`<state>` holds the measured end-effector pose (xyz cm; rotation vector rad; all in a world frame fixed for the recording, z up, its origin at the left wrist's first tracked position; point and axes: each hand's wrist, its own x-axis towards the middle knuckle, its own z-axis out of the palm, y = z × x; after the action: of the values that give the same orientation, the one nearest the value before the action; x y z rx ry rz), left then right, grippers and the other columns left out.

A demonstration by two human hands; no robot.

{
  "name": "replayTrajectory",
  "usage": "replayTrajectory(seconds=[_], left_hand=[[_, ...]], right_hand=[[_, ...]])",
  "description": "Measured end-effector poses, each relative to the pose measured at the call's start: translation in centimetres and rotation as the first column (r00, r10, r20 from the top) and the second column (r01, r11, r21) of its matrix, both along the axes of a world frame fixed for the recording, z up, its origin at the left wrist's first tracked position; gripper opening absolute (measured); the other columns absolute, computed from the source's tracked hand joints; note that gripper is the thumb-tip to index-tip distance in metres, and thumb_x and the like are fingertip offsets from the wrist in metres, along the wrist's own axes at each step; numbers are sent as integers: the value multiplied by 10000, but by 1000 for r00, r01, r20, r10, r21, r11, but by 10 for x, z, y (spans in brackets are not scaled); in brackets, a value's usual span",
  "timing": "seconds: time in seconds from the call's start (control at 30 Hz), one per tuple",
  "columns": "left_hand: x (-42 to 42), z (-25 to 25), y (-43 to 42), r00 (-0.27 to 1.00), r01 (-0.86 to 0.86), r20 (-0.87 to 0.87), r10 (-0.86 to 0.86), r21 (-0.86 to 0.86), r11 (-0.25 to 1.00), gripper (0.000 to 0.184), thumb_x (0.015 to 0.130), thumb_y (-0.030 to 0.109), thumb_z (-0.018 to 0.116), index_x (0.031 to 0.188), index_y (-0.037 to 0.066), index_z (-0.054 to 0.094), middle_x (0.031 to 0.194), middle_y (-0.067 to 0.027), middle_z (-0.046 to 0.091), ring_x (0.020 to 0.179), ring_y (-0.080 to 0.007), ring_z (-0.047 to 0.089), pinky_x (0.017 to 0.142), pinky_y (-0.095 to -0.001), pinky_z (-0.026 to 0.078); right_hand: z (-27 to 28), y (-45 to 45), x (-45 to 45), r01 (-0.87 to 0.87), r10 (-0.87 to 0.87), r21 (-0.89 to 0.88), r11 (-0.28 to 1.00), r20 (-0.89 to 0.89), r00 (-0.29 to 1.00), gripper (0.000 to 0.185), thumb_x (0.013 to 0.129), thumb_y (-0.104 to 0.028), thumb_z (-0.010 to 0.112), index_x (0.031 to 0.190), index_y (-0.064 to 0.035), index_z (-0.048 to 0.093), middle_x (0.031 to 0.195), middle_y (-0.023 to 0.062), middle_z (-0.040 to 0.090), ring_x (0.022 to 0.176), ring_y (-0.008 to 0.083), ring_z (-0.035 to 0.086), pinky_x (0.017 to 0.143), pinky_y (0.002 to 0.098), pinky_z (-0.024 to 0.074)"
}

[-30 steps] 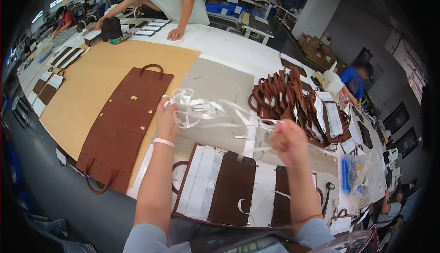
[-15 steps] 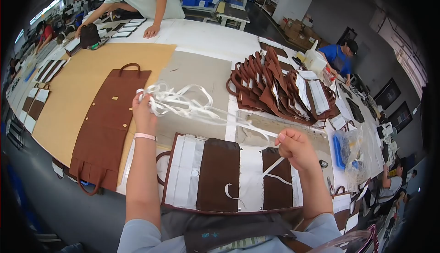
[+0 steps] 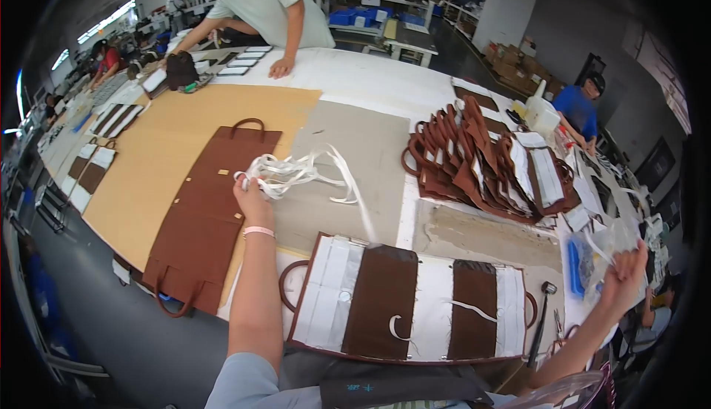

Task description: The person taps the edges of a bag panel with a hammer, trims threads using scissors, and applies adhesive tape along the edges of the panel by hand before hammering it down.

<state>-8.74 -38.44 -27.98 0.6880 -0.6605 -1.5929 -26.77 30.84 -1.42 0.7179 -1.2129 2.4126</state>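
My left hand is closed on a tangled bundle of white ribbon, held above the grey board, with one end trailing down. Out at the right, my right hand pinches a white strip beside a clear plastic bag. Below, an opened brown and white bag piece lies in front of me, with short white strips on its brown panels. A long flat brown bag piece with handles lies left of my left hand.
Stacked brown handled pieces lie at right centre. A hammer and scissors lie right of the opened piece. A blue tray sits farther right. A person leans over the far table edge; another is at the right.
My right hand has moved far right, away from the bundle, with a white strip. The ribbon is no longer stretched between my hands; its loose end hangs from the bundle. The head view has shifted.
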Motion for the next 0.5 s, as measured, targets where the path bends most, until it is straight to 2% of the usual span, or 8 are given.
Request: replayTrajectory(seconds=[0.07,0.1,0.13,0.2,0.3,0.4,0.47,0.5], left_hand=[[0,-3,-3,999,-43,-19,42,-10,999,413,965,-3,522,1347,62,377,1161,-143,561,917,-228,642,720,-352,571],[0,-14,-11,1000,27,-15,-28,-19,999,461,959,-6,523,1376,67,341,1174,-144,560,867,-234,637,687,-361,564],[6,14,10,991,103,78,-106,38,994,528,949,2,536,1414,82,300,1168,-142,564,830,-237,630,675,-378,554],[5,18,17,970,183,144,-195,91,979,574,931,4,542,1436,104,289,1184,-137,567,839,-246,631,675,-408,548],[-21,26,23,963,164,195,-188,134,977,610,890,-25,554,1436,36,287,1246,-170,551,981,-255,619,805,-350,526],[-58,67,36,874,317,358,-328,91,944,609,868,-47,553,1428,10,322,1192,-167,581,937,-244,611,795,-347,514],[-86,95,28,735,611,386,-557,-23,791,586,851,-83,528,1411,-12,368,1174,-168,593,914,-218,602,791,-319,511],[-105,113,31,766,605,298,-570,-33,796,587,867,-81,513,1426,36,378,1182,-154,589,968,-222,600,801,-329,521]], right_hand=[[3,23,14,104,-104,-9,995,-44,994,290,1061,-151,466,1204,94,525,628,-35,285,520,40,268,527,220,258],[0,29,23,125,-123,22,992,-75,990,302,1066,-157,454,1218,94,521,624,-33,278,518,40,264,527,215,261],[-2,31,32,180,-179,12,984,-67,982,308,1068,-160,448,1236,88,520,620,-34,273,518,38,256,528,218,257],[-2,28,53,321,-321,17,947,-7,947,318,1068,-167,452,1248,86,523,614,-37,266,519,34,248,533,221,254],[-10,49,73,411,-412,39,911,48,910,389,1064,-178,473,1327,108,467,651,-42,242,553,32,216,595,195,287],[-14,74,87,439,-441,46,897,68,895,377,1064,-172,472,1323,101,477,661,-45,228,565,41,212,649,180,317],[-20,92,96,485,-486,29,874,85,870,366,1062,-175,479,1318,86,490,648,-49,258,565,37,245,628,188,327],[-21,96,96,502,-501,15,865,96,860,361,1061,-177,482,1315,79,497,642,-51,272,565,36,261,617,193,332]])
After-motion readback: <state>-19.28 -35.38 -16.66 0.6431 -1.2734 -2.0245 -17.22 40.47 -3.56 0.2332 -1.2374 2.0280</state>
